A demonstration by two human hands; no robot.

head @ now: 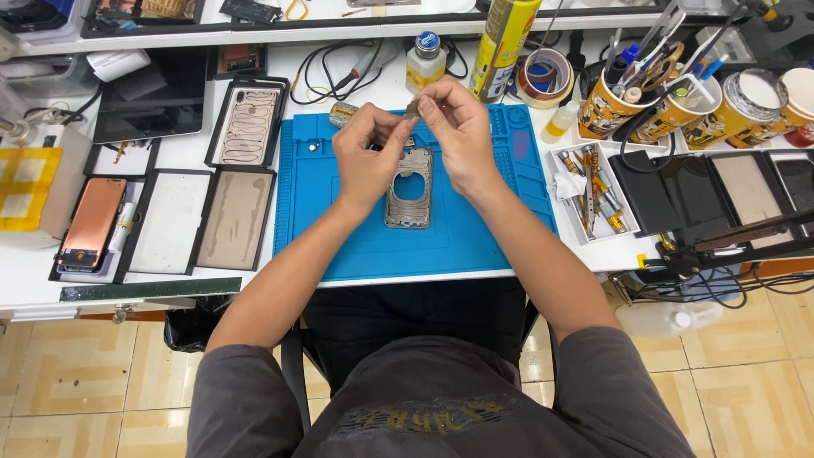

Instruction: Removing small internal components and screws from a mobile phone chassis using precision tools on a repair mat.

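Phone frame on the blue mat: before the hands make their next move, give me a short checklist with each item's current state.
1. Phone frame lies flat on the blue mat, inside its edges: ok.
2. Both hands are raised above the frame, not pressing on it: ok.
3. Left hand and right hand meet on a small piece pinched between the fingers: ok.
4. What the small piece is and which way it faces: cannot tell.
5. Small loose part on the mat sits apart from the hands: ok.
6. Small glass bottle and spray can stand upright behind the mat: ok.
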